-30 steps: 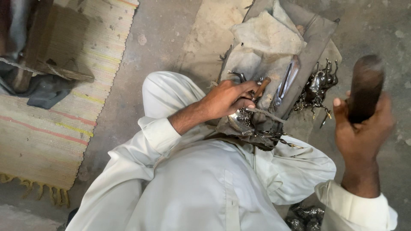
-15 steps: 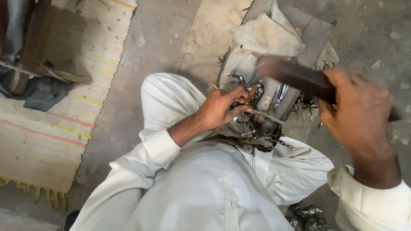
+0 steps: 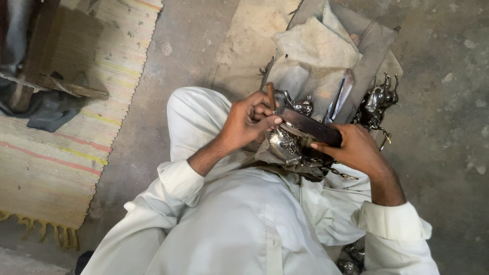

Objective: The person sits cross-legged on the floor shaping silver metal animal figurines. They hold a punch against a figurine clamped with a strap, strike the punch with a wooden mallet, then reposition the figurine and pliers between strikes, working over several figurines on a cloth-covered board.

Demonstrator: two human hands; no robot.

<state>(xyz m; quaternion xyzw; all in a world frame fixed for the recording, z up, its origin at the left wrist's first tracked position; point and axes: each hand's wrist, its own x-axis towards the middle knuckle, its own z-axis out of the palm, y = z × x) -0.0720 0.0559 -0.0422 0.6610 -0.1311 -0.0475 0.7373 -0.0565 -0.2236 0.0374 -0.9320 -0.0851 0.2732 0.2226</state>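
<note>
I sit on the ground in white clothes. My left hand pinches a thin upright punch tool against a shiny silver ornate metal piece on my lap. My right hand grips a dark wooden mallet, whose head lies across the metal piece, touching the left fingers. A worn grey cloth over a block lies just beyond the hands.
A heap of small silver metal pieces lies right of the cloth, and more sit by my right elbow. A striped woven mat covers the floor at left, with a wooden stool and dark fabric.
My right hand swung the mallet down from a raised position at right onto the work in my lap. My left hand stayed on the metal piece with the punch.
</note>
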